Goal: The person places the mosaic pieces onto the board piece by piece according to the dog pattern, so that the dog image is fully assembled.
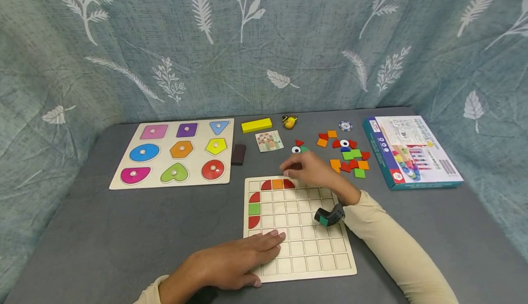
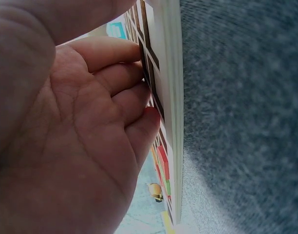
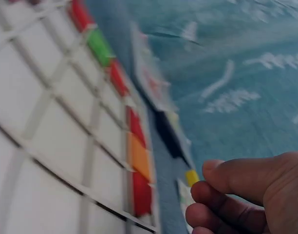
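A wooden grid board (image 1: pixel 306 235) lies on the grey table. Along its far edge sit an orange square (image 1: pixel 278 184) and two red quarter-round pieces; down its left side, a green square (image 1: pixel 254 209) lies between two more red ones. My left hand (image 1: pixel 243 259) rests on the board's near left corner, fingers extended over the grid. Above the far edge hovers my right hand (image 1: pixel 311 170), its fingers loosely bent. In the right wrist view, thumb and fingertips (image 3: pixel 212 168) show no piece between them; a yellow block appears behind them.
Loose coloured pieces (image 1: pixel 350 165) are scattered at back right, beside a boxed set (image 1: pixel 412 152). A shape puzzle (image 1: pixel 156 184) lies at left, near a dark block (image 1: pixel 238 154). A pattern card (image 1: pixel 269 141), yellow block (image 1: pixel 256 125) and bee figure (image 1: pixel 290 122) stand behind the board.
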A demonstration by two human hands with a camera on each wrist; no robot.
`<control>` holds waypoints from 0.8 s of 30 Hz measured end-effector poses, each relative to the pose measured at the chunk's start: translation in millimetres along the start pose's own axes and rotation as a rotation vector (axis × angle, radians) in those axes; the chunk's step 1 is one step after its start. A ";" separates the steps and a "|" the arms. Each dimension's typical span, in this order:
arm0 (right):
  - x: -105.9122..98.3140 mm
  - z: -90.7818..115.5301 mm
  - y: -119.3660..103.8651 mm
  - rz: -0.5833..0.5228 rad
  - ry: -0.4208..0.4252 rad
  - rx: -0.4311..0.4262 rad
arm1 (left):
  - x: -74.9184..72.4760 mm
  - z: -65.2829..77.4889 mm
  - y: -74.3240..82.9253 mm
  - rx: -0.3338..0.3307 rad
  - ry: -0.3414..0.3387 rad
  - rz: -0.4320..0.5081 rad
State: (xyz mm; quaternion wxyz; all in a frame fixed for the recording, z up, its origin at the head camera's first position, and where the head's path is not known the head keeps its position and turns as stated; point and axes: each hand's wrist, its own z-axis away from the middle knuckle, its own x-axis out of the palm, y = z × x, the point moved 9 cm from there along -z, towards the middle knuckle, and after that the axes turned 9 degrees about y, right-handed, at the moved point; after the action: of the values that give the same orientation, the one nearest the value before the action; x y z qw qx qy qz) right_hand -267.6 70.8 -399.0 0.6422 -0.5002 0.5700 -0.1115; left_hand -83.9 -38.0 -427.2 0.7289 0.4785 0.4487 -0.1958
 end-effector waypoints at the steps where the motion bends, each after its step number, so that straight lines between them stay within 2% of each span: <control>1: -4.8 -1.6 4.1 -0.016 0.017 0.019 | 0.3 -0.3 -0.2 -0.002 -0.001 0.002; 5: -22.3 -7.0 20.9 -0.017 0.089 0.096 | 0.5 -1.2 0.0 -0.001 0.001 -0.001; 9: -33.4 -10.7 37.6 0.052 0.153 0.158 | 0.2 -0.8 0.8 0.008 0.009 -0.005; 15: -39.6 -19.7 51.2 0.153 0.232 0.184 | -0.7 1.3 1.1 0.015 0.023 0.013; 18: -40.3 -25.9 53.8 0.180 0.242 0.191 | -0.2 0.9 0.7 0.013 0.020 0.032; 24: -34.0 -35.3 55.9 0.188 0.206 0.219 | 0.2 0.3 0.0 -0.002 0.014 0.051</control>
State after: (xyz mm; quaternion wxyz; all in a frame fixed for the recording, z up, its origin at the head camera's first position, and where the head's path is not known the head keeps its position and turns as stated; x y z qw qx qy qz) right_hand -332.3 103.4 -415.6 0.6388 -0.3578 0.6614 -0.1629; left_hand -83.7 -38.2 -427.3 0.7310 0.4905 0.4415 -0.1734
